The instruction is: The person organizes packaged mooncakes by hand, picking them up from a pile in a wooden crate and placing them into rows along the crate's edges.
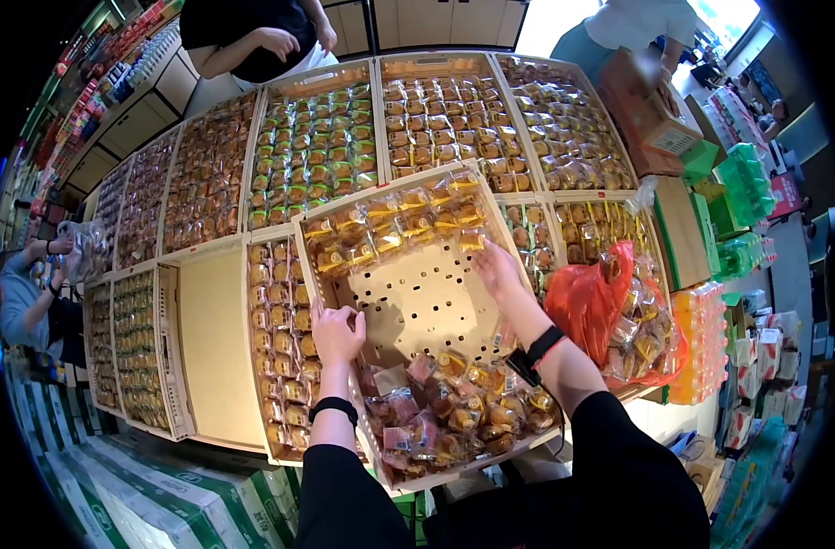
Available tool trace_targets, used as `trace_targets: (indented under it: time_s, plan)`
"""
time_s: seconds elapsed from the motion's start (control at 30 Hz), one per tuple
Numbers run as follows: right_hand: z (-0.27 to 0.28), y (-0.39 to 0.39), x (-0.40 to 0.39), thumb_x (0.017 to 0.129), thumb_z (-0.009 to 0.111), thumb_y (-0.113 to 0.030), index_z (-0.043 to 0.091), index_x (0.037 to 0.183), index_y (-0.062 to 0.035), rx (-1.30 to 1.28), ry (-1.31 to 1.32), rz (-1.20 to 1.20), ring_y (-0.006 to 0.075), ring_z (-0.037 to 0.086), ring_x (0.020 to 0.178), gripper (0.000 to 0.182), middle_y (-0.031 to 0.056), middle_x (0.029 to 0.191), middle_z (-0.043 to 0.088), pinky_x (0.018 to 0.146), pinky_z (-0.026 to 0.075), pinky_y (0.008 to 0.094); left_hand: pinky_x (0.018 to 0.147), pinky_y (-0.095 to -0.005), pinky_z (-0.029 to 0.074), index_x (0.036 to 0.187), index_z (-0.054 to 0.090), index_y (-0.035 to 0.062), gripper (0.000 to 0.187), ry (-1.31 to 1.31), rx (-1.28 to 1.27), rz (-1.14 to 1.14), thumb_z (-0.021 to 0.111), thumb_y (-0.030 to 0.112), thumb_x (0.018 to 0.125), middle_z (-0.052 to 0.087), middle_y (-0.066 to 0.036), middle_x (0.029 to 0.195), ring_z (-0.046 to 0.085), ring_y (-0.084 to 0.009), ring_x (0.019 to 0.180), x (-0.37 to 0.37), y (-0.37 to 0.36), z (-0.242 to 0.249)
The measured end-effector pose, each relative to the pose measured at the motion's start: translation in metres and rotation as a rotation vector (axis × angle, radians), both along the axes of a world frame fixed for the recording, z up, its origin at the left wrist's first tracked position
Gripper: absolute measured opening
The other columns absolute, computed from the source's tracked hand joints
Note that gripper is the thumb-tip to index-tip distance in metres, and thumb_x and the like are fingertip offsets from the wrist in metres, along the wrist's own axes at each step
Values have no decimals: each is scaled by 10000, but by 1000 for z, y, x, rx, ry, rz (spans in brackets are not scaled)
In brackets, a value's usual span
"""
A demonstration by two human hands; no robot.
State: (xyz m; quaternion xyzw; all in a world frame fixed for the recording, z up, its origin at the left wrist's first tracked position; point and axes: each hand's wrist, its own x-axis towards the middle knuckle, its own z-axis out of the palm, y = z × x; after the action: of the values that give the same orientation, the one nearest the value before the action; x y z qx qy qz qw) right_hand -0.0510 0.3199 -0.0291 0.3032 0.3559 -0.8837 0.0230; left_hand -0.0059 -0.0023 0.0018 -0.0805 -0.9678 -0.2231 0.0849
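A pale plastic crate (pixel 483 174) with a perforated floor lies tilted in front of me. Rows of individually wrapped small cakes (pixel 394 220) line its far end. Jumbled packets of cakes (pixel 472 403), some with pinkish labels, fill its near end. My right hand (pixel 498 272) is inside the crate, fingers closed on a wrapped cake (pixel 472 240) at the right end of the nearest row. My left hand (pixel 338 333) is at the crate's left side wall with its fingers curled together. Whatever it may hold is hidden.
More crates of wrapped cakes (pixel 317 146) surround mine. At right a red plastic bag (pixel 593 297) lies on packets, beside orange bottles (pixel 699 343). A bare pale board (pixel 218 343) is at left. People stand behind (pixel 243 41), at far left (pixel 31 297) and at upper right (pixel 632 32).
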Motion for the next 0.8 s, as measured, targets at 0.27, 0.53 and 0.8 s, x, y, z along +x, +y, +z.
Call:
trace_targets:
  time_s: [0.27, 0.53, 0.8]
  plan:
    - [0, -29, -64, 851, 651, -122, 549, 974, 114, 382, -32, 56, 213, 669, 776, 285, 149, 902, 636, 699, 566, 304, 1119, -428, 255, 677, 641, 93, 195, 27, 21, 4, 623, 254, 786, 578, -108, 623, 579, -250, 682, 1, 0, 5]
    - [-7, -29, -73, 822, 699, -123, 587, 895, 128, 525, -61, 31, 209, 674, 713, 284, 137, 816, 644, 653, 589, 293, 1113, -442, 259, 686, 630, 88, 186, -4, 35, 3, 628, 243, 791, 580, -108, 637, 581, -262, 690, 1, 1, 6]
    - [2, -43, -45, 847, 674, -168, 586, 836, 34, 367, -133, -158, 175, 652, 744, 221, 88, 799, 634, 690, 557, 290, 1115, -414, 266, 682, 648, 100, 199, 23, -12, 12, 622, 268, 785, 583, -109, 626, 585, -242, 683, 0, 0, 5]
